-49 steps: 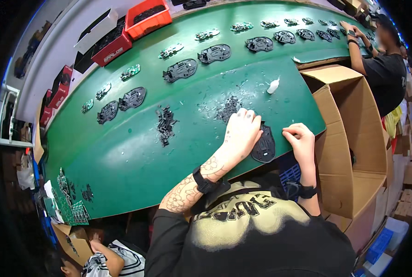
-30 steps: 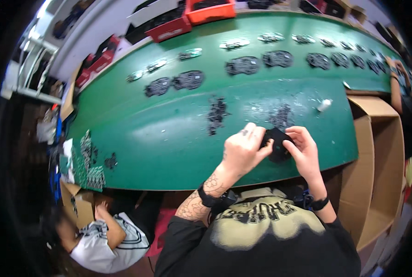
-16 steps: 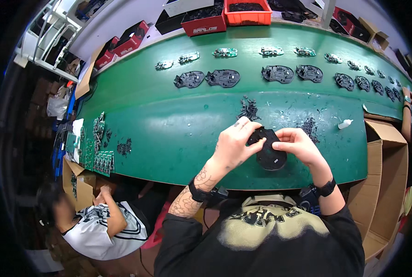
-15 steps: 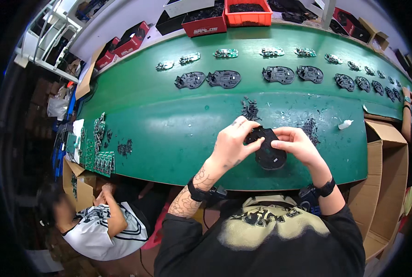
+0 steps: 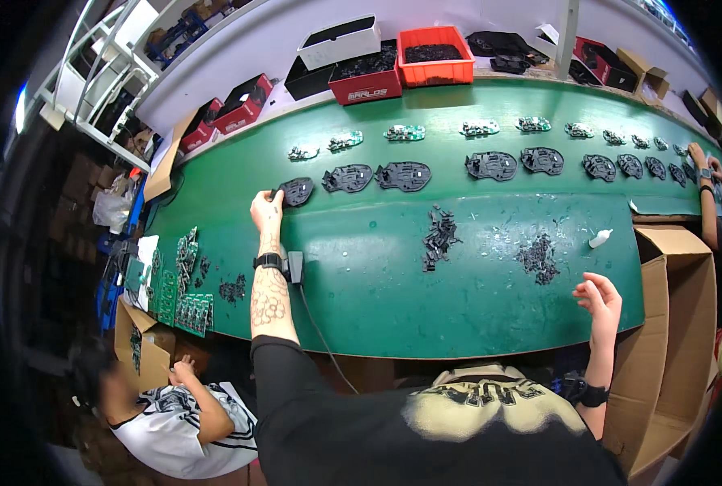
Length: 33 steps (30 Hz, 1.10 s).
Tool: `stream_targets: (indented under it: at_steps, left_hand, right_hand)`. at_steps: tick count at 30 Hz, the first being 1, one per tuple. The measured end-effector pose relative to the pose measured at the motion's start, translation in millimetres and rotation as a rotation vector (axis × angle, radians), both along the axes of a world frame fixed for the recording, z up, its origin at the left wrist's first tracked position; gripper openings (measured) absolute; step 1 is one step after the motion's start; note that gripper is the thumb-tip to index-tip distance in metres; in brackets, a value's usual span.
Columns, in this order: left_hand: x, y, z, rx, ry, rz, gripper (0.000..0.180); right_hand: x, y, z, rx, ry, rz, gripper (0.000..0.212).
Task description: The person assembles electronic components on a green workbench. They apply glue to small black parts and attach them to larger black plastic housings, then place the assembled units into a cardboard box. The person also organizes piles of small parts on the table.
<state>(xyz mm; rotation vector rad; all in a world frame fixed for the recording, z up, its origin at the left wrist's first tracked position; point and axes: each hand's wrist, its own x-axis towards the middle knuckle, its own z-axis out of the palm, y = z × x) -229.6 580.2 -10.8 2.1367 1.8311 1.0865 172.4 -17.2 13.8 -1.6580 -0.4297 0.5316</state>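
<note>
1. Currently our left hand (image 5: pixel 266 209) pinches one black shell (image 5: pixel 298 192) by its left end, toward the table's (image 5: pixel 361 304) far-left corner; probably keeps fingers off its inside.
2. Our right hand (image 5: pixel 602 304) hangs half-open near the front-right corner, looks empty.
3. Other shells (image 5: pixel 403 176) and green boards (image 5: pixel 404 132) line the far edge, presumably spaced for reach.
4. Count: at least eight shells, eight boards; right end too crowded. Two main bit piles (image 5: pixel 440 243) right of centre, one bottle (image 5: pixel 599 238) by the right edge.

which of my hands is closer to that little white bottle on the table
Right. Your right hand is on the near side of the white bottle, not touching it; your left hand is far off to its left, its grip on a black shell.
</note>
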Motion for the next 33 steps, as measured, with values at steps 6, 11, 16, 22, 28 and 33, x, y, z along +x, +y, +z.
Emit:
stream_targets:
  at_steps: [6, 11, 16, 22, 28, 33]
  left_hand:
    - [-5.0, 37.1, -21.3, -0.001, 0.148, 0.096, 0.055]
    - [1.2, 11.8, -3.9, 0.188, 0.143, 0.062, 0.056]
    - [69.8, -134.7, 35.1, 0.213, 0.033, -0.695, 0.033]
    - [144.4, -261.8, 28.1, 0.114, 0.322, -1.137, 0.065]
    - [163.9, -274.8, 25.3, 0.360, 0.563, -1.097, 0.057]
    - [168.0, -298.8, 13.0, 0.319, 0.662, -1.050, 0.060]
  right_hand:
    - [-17.3, 0.9, -15.5, -0.085, -0.318, -0.029, 0.032]
    - [-41.9, 26.0, -17.8, -0.414, -0.749, 0.245, 0.088]
    - [-45.8, 49.9, -25.0, -0.653, -0.933, 0.361, 0.100]
    - [-34.6, 91.0, -22.8, -0.670, -0.960, 0.442, 0.101]
    - [-19.5, 109.4, -26.5, -0.493, -0.955, 0.442, 0.100]
    - [-1.8, 106.6, -25.4, -0.504, -0.856, 0.362, 0.101]
